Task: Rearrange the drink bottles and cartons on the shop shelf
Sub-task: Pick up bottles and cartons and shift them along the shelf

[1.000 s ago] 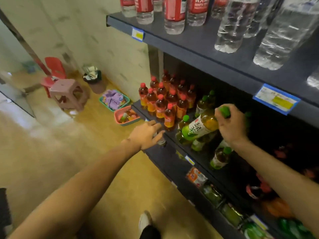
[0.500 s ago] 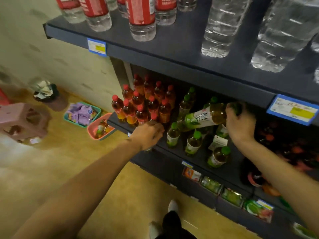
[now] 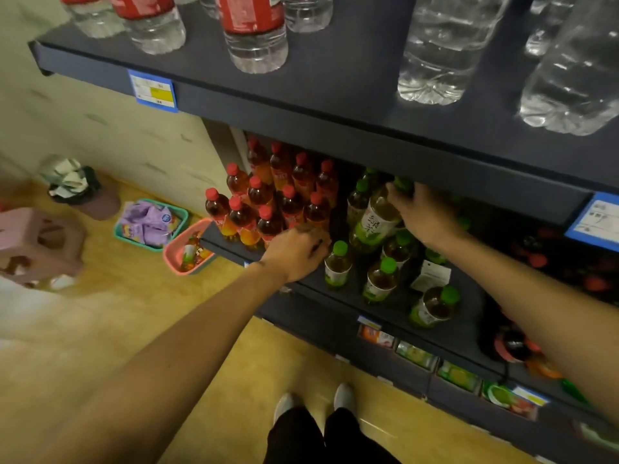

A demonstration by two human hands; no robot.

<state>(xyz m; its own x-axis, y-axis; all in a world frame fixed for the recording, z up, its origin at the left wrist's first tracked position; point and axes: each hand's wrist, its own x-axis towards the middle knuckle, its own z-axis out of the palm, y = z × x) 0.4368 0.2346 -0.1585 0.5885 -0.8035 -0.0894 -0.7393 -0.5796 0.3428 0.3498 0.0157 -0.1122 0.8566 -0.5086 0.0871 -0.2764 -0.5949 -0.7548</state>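
Observation:
My right hand (image 3: 425, 212) grips the neck of a green-capped tea bottle (image 3: 375, 226), held tilted above the middle shelf (image 3: 318, 313). Several more green-capped bottles (image 3: 380, 279) stand loosely spaced below it, one (image 3: 432, 308) near the front edge. My left hand (image 3: 298, 251) curls over the top of the right-most front-row red-capped bottle, hiding its cap. The other red-capped bottles (image 3: 264, 209) stand in tight rows at the shelf's left end.
Large water bottles (image 3: 254, 38) fill the top shelf (image 3: 335, 105), which overhangs my right hand. Cartons (image 3: 415, 354) line the lower shelf. On the floor to the left are a pink basket (image 3: 174, 252), a teal basket (image 3: 150, 226), a pink stool (image 3: 37, 242) and a bin (image 3: 73, 185).
The view has swung closer to the shelf. My right hand carried the tilted green-capped bottle deeper under the top shelf. My left hand moved from the shelf edge onto the red-capped bottle.

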